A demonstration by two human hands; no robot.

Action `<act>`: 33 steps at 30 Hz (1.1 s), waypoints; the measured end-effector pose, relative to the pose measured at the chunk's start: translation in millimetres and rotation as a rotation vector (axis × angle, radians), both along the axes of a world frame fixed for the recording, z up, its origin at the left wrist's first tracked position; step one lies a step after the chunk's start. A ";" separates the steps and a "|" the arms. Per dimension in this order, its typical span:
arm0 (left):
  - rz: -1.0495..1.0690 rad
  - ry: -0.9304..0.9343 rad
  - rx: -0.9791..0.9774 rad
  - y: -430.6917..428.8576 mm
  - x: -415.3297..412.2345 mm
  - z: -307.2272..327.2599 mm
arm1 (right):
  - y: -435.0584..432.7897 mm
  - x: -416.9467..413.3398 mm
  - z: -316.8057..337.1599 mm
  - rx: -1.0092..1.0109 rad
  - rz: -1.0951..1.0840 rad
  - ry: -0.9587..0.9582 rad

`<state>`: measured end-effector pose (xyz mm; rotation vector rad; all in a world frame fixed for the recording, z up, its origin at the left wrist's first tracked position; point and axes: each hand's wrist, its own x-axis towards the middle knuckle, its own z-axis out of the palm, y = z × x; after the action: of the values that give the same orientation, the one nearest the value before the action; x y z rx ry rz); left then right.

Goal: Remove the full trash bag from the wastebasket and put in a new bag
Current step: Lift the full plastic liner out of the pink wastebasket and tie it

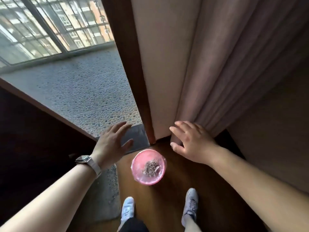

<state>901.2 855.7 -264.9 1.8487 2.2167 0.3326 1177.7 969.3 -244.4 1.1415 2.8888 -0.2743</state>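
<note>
Your left hand (112,143) and right hand (189,141) both hang in the air with fingers spread and relaxed, holding nothing, one to each side of the pink wastebasket (147,182) and above it; neither touches it. The wastebasket stands upright on the brown wood floor (175,193), just ahead of your two pale shoes (127,208), tucked into the corner near the foot of a dark wooden frame (128,67). A clear trash bag (160,173) lines it, its film folded over the rim, and a small heap of greyish scraps (151,166) lies at the bottom. Close behind the basket rises a pinkish wall panel (163,64), and to its right a mauve curtain (234,72) falls in folds almost to the floor; your right hand's fingers are near its lower edge, though you cannot tell from here whether they touch it. A dark grey threshold strip (138,137) runs under your left fingertips, and beyond it spreads a pebble-textured surface (83,91) reaching to a barred window (41,25). A pebble-patterned mat (107,190) lies on the floor left of the basket, beneath your left forearm. You wear a watch (83,159) on your left wrist. A dark piece of furniture fills the left edge.
</note>
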 end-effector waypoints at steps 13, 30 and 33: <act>0.234 -0.117 -0.179 -15.2 30.0 -163.9 | 24.8 -1.4 -168.3 -0.195 0.081 -0.006; 0.429 -0.223 -0.313 -70.9 -31.5 -547.0 | -19.7 -67.6 -531.9 -0.341 0.072 -0.085; 0.551 -0.294 -0.298 -73.1 -41.0 -592.0 | -16.5 -70.4 -572.5 -0.326 0.076 -0.073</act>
<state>860.2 782.6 -856.9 0.9546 2.3657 0.3192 1107.3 952.8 -816.9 0.9623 2.6834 -0.6573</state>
